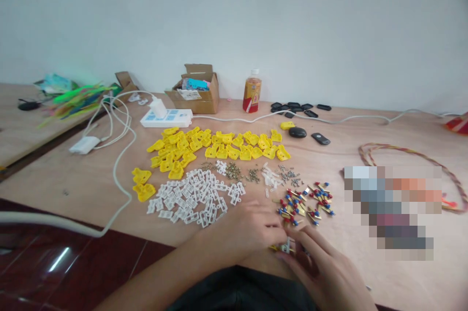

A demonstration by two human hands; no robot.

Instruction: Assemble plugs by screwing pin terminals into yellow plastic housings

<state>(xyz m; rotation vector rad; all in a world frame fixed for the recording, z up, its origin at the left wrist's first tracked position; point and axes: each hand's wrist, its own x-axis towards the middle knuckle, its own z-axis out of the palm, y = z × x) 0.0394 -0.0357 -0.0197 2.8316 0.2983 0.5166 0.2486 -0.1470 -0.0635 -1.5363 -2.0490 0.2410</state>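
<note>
My left hand (252, 228) and my right hand (325, 262) meet at the table's front edge. Both are closed around a small white plastic part with brass-coloured metal (285, 245); fingers hide much of it. Just beyond my fingertips lies a pile of brass strips with red and blue ends (292, 204), with more of them (321, 199) to its right. A heap of white plastic frames (193, 196) spreads left of my left hand. Yellow plastic shells (179, 147) lie farther back. Small brass-coloured pieces (233, 171), clear plastic bits (269, 177) and tiny screws (288, 174) sit in separate piles.
A white power strip (166, 118) with trailing cables, a cardboard box (199, 99) and a drink bottle (252, 91) stand at the back. Black plastic covers (292, 107) and a black oval object (297, 132) lie right of them. A twisted cord (417, 148) curves at right, beside a blurred-out patch.
</note>
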